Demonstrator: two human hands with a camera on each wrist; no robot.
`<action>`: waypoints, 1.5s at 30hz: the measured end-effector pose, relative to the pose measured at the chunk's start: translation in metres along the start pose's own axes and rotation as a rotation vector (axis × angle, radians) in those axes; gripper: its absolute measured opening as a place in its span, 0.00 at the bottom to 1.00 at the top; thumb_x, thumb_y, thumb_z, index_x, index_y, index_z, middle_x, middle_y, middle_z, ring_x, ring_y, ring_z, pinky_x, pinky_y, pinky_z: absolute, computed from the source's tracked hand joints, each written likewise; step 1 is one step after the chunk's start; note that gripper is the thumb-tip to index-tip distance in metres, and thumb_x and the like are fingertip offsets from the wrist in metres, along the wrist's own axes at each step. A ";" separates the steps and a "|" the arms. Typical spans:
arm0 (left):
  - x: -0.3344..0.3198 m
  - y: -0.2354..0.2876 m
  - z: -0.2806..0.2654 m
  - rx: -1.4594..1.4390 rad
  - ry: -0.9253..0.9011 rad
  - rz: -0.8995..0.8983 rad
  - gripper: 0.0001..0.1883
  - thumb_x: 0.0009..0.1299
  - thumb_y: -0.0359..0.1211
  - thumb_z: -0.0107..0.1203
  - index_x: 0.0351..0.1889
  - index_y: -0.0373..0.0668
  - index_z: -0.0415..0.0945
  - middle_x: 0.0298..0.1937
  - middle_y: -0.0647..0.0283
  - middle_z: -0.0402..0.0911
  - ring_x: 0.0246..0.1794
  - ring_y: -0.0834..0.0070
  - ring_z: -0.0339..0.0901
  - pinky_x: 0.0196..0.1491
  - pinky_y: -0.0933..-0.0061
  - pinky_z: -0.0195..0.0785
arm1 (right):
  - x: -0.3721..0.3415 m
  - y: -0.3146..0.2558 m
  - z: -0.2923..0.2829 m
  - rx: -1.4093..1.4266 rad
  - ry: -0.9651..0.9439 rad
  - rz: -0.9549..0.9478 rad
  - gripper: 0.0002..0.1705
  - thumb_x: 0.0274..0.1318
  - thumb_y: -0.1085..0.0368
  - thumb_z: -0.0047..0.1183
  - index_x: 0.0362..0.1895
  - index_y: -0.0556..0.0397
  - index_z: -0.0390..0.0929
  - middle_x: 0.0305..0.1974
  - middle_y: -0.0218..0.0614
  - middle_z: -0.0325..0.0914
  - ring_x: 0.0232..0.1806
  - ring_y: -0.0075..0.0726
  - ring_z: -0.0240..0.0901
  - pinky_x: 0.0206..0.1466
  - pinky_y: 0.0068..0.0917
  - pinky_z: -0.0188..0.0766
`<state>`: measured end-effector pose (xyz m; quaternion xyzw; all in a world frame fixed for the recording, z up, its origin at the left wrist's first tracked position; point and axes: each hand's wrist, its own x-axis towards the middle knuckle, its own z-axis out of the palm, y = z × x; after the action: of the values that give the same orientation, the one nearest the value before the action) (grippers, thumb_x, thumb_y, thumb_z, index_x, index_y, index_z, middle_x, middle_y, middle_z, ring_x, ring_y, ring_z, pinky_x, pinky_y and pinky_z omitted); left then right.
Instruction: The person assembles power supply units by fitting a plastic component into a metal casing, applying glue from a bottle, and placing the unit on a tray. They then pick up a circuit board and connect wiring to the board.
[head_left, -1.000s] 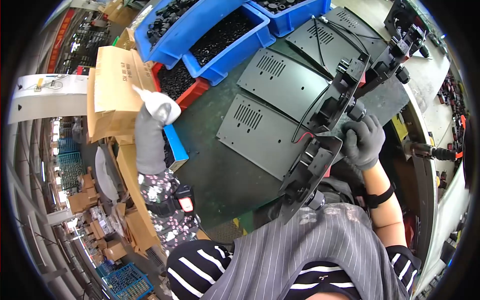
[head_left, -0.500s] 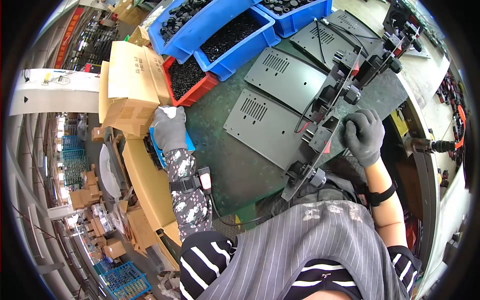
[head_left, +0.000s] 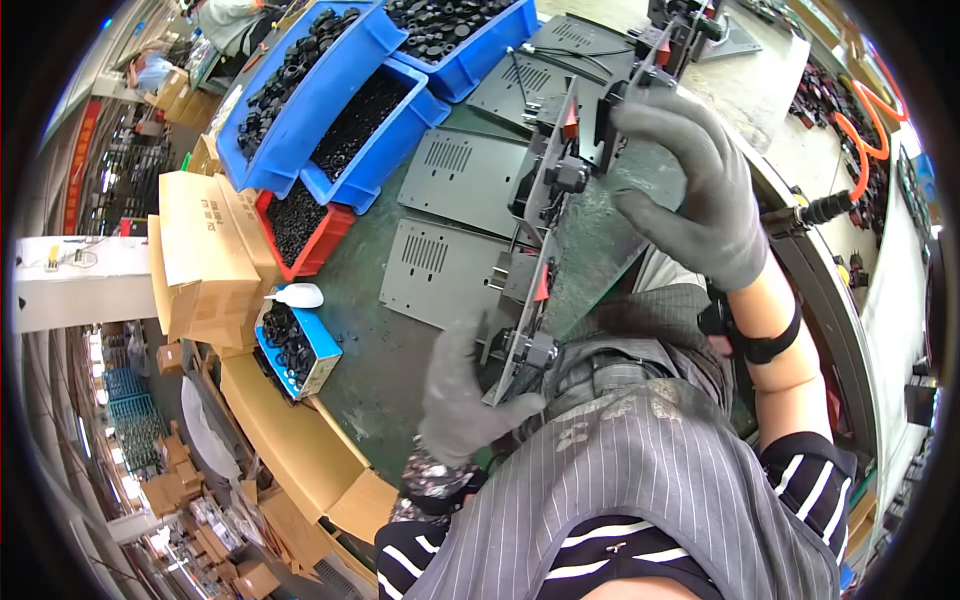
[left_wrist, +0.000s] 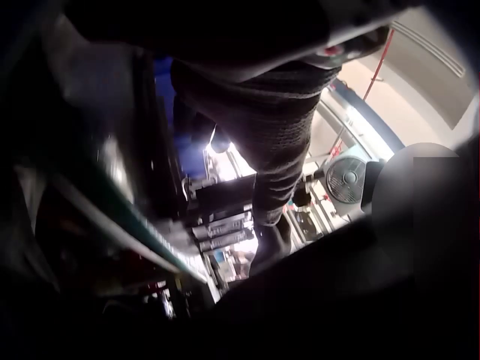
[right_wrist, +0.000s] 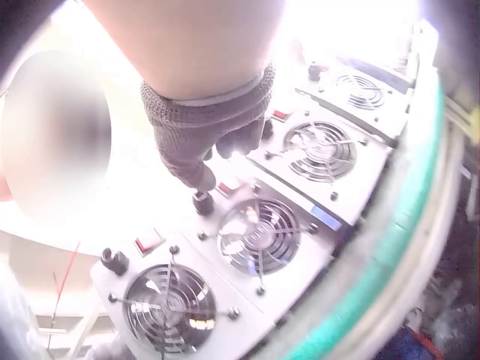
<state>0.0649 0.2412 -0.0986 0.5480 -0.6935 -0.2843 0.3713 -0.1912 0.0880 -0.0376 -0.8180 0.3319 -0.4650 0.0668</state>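
Observation:
My gloved left hand is beside the nearest metal chassis, fingers fairly straight, thumb spread, holding nothing. That chassis has a slotted flat plate and an upright panel. Over the row's upright panels hovers my gloved right hand, fingers gently bent and thumb apart, its grasp empty. In the right wrist view its fingertips overlap a black cable gland, near a panel with a fan grille and a red switch. A white squeeze bottle lies on a blue box of black parts. The left wrist view is dark.
Blue bins and a red bin of small black parts stand at the back left. A cardboard box is beside them. At right, a power screwdriver hangs on an orange hose.
My left hand has let go of the white bottle at the blue box and moved right to the nearest chassis. My right hand has risen and spread from a curled pose. The head view has shifted.

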 end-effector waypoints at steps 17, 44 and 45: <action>-0.054 -0.040 -0.012 -0.186 0.062 -0.115 0.40 0.56 0.38 0.67 0.63 0.41 0.56 0.56 0.49 0.70 0.55 0.59 0.71 0.55 0.63 0.66 | 0.078 -0.058 0.028 0.008 -0.657 -0.254 0.12 0.44 0.61 0.60 0.36 0.46 0.77 0.36 0.33 0.77 0.41 0.43 0.75 0.42 0.35 0.75; 0.058 0.053 -0.072 -0.968 -0.071 0.351 0.46 0.57 0.47 0.65 0.69 0.36 0.53 0.64 0.52 0.63 0.64 0.59 0.62 0.69 0.56 0.51 | 0.039 -0.096 -0.009 0.643 -0.291 0.043 0.34 0.28 0.56 0.65 0.46 0.53 0.71 0.33 0.46 0.76 0.39 0.55 0.73 0.41 0.41 0.70; 0.100 0.113 -0.082 -0.471 -0.154 0.207 0.40 0.56 0.38 0.64 0.65 0.36 0.57 0.48 0.57 0.72 0.49 0.67 0.71 0.56 0.64 0.63 | 0.051 -0.097 -0.024 0.613 -0.232 0.081 0.32 0.28 0.56 0.65 0.44 0.52 0.72 0.32 0.45 0.76 0.38 0.54 0.74 0.40 0.40 0.71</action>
<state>0.0583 0.1723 0.0584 0.3493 -0.6868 -0.4393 0.4619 -0.1463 0.1369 0.0533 -0.7935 0.1988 -0.4439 0.3657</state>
